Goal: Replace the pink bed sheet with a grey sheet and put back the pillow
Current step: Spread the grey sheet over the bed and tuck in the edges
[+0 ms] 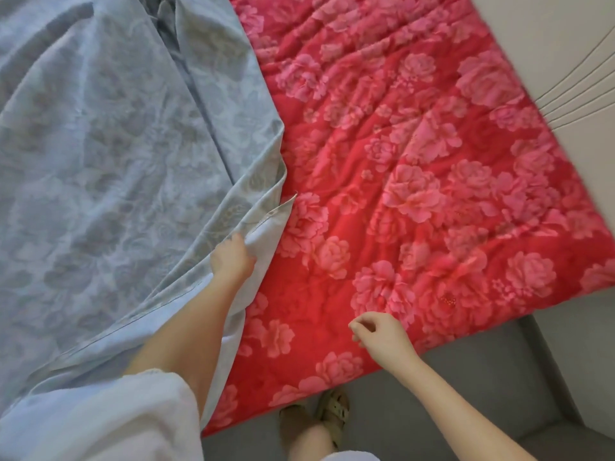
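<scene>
- Grey sheet [100,144]: in the head view it covers the left part of the bed, bunched and creased. Its free edge lies across the red-and-pink floral cover [416,161], which is exposed on the right.
- Step in hand, as judged: spreading the grey sheet across the bed. The pillow is not in view.
- Left hand [233,257]: fingers closed around the sheet's hemmed edge, lifting a fold of it.
- Right hand [379,331]: hovers above the floral cover with fingers loosely curled, grasping nothing.
- Next move likely calls for drawing the held edge rightward over the floral cover, with the right hand taking a second hold to keep the edge straight.
</scene>
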{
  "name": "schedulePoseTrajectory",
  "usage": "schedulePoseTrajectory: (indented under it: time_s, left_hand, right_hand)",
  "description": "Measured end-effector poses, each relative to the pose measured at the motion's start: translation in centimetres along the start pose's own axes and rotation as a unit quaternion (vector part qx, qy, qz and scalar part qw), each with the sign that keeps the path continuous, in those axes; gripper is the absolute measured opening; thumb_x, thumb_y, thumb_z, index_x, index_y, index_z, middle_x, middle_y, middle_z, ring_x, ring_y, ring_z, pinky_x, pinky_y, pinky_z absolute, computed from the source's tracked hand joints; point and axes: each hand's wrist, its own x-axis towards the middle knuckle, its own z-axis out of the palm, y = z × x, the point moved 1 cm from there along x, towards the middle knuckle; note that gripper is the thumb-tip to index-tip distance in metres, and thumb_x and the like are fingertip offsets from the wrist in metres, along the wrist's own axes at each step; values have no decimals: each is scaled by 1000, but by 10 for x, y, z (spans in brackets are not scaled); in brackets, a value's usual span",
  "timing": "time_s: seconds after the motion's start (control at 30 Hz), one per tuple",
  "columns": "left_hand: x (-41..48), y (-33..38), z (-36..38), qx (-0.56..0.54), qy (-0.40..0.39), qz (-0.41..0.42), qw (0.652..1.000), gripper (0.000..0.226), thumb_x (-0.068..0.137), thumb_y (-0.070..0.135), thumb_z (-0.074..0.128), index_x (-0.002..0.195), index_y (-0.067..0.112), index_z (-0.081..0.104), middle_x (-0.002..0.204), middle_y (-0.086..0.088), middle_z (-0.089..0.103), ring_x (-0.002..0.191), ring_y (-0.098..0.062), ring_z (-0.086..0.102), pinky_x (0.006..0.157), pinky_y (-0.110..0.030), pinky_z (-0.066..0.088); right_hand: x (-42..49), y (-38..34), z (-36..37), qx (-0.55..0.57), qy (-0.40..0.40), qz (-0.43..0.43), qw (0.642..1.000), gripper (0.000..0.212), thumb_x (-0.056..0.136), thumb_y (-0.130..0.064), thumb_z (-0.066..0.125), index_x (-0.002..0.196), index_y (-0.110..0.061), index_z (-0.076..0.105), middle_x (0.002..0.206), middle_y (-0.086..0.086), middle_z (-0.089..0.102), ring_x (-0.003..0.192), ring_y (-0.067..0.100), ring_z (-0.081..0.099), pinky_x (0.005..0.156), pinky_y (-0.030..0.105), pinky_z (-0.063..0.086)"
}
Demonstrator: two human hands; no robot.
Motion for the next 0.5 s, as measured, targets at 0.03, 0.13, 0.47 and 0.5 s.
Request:
schedulePoseTrajectory:
  time_s: [0.03, 0.13, 0.47, 0.5]
  left_hand:
    - [-2, 1, 0, -1, 11, 19, 1000, 27, 89, 28, 57, 105, 9, 48, 97, -9, 62, 90, -28, 60, 64, -33, 42]
    - [-35, 17, -14, -43, 55, 148, 987, 20, 91, 21, 54, 76, 10, 48, 64, -4, 53, 69, -29, 55, 57, -29, 28]
    - [-178, 69, -80, -162, -13, 488, 857, 25, 87, 31, 52, 79, 16, 71, 60, 4, 66, 51, -11, 57, 51, -23, 43]
    - [-183, 74, -87, -162, -29, 492, 855, 24, 88, 30, 54, 82, 16, 72, 63, 4, 68, 53, -11, 59, 54, -25, 46]
  right_hand:
    - [1, 3, 2, 10, 5, 4, 1000, 18, 91, -21, 56, 77, -20, 67, 72, -5, 69, 76, 13, 65, 79, 36, 53]
    - [-3, -11, 4, 120, 23, 20, 992, 15, 93, -24, 56, 83, -18, 66, 79, 0, 69, 76, 18, 64, 75, 36, 52]
    - [-5, -121, -34, 234, 14, -13, 972, 14, 79, -13, 70, 84, -13, 57, 75, 3, 60, 67, 17, 59, 58, 27, 46]
    - [-4, -121, -37, 217, 57, -1, 974, 17, 77, -6, 64, 71, -15, 51, 65, -1, 51, 57, 14, 49, 54, 27, 39]
